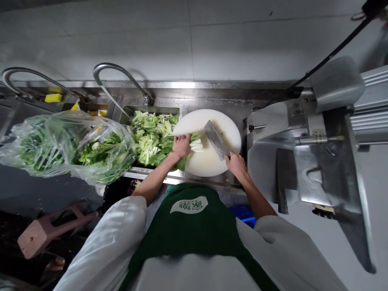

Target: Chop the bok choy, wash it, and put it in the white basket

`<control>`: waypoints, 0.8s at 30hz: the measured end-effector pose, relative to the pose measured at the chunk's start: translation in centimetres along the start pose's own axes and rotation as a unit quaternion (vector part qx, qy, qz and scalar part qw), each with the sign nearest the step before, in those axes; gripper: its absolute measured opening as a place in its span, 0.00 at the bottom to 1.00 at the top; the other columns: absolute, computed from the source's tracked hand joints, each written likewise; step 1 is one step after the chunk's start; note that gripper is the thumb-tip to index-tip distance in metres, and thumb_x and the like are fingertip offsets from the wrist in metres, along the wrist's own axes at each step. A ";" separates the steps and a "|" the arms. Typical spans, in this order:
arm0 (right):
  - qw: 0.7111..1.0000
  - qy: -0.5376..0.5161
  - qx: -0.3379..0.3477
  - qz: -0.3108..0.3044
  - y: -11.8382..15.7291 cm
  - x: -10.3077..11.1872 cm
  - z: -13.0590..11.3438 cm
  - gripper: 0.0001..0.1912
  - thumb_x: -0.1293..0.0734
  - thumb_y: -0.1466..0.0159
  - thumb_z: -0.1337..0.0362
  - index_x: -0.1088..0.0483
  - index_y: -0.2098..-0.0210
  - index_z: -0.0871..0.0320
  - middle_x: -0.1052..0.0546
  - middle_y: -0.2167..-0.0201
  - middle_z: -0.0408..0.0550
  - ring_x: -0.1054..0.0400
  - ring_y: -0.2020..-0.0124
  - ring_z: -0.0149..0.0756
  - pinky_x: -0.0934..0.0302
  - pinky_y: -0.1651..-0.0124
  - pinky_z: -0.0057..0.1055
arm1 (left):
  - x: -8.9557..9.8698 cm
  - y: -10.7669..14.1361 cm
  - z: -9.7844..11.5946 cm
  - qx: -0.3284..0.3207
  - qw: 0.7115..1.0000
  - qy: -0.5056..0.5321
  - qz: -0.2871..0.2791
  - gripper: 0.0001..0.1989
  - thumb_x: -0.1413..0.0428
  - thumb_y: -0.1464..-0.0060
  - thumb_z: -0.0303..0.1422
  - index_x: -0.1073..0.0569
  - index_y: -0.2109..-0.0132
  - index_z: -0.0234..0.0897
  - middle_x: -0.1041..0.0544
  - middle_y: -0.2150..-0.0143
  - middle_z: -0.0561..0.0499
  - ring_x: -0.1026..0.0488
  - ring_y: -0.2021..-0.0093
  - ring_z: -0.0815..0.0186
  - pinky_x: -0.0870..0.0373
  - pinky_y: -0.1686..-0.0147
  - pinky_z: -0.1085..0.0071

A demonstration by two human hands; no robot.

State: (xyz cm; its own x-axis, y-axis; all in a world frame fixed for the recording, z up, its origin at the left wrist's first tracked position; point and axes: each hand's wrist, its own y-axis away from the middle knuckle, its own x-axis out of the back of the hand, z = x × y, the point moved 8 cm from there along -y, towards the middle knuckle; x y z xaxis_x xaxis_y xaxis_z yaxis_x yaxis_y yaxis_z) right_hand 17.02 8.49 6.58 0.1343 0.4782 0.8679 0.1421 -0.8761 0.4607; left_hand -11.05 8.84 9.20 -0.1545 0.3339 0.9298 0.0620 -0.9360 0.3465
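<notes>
Head view, left hand [182,146] clutching greens [196,145] on board [206,163], right hand [236,164] gripping cleaver [216,140]

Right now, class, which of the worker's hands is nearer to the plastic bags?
Left: the left hand holds greens at the board's edge facing the bags; the right hand, holding the knife, is farther, at the board's opposite edge.

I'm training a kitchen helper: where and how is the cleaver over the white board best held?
Probably the cleaver is best held by its handle, coming from the near right, as the right hand does: its broad blade slants away to the far left over the white board, leaving the handle end nearest.
</notes>
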 end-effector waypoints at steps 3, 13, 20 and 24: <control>1.000 0.013 -0.012 0.000 1.2 0.2 -0.9 0.19 0.42 0.25 0.57 0.26 0.48 0.62 0.19 0.56 0.64 0.22 0.54 0.51 0.34 0.52 0.37 | -1.3 -2.3 3.7 0.030 0.999 -0.006 0.033 0.48 0.31 0.53 0.42 0.39 0.31 0.28 0.30 0.39 0.24 0.34 0.37 0.35 0.46 0.36 0.42; 0.998 0.018 0.052 -0.043 2.5 1.3 -2.8 0.18 0.47 0.23 0.62 0.32 0.44 0.64 0.19 0.58 0.63 0.22 0.56 0.48 0.37 0.51 0.34 | -0.5 -4.0 -2.4 0.033 0.985 0.048 -0.161 0.76 0.36 0.61 0.68 0.69 0.21 0.37 0.68 0.21 0.31 0.73 0.23 0.30 0.60 0.31 0.29; 0.992 0.010 0.123 -0.029 6.8 3.3 -8.4 0.18 0.50 0.21 0.61 0.35 0.45 0.64 0.18 0.62 0.59 0.22 0.61 0.45 0.38 0.57 0.31 | -1.4 -0.2 -8.7 0.079 0.969 0.089 -0.214 0.75 0.39 0.60 0.70 0.71 0.22 0.38 0.67 0.20 0.37 0.70 0.22 0.40 0.56 0.27 0.41; 0.984 0.026 0.155 -0.078 6.3 0.8 -11.7 0.18 0.50 0.21 0.63 0.35 0.43 0.64 0.18 0.60 0.58 0.21 0.59 0.44 0.36 0.57 0.31 | -3.7 0.7 -7.9 0.087 0.971 0.112 -0.194 0.74 0.38 0.59 0.68 0.69 0.21 0.37 0.68 0.20 0.35 0.70 0.22 0.38 0.56 0.29 0.36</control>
State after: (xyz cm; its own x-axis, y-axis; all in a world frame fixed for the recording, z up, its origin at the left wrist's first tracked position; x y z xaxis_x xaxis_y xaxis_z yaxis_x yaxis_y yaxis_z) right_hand 6.51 2.64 12.40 0.0382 0.5946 0.8031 0.4510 -0.7274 0.5171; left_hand -18.25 6.03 5.02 -0.4083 0.6071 0.6817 0.1192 -0.7050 0.6991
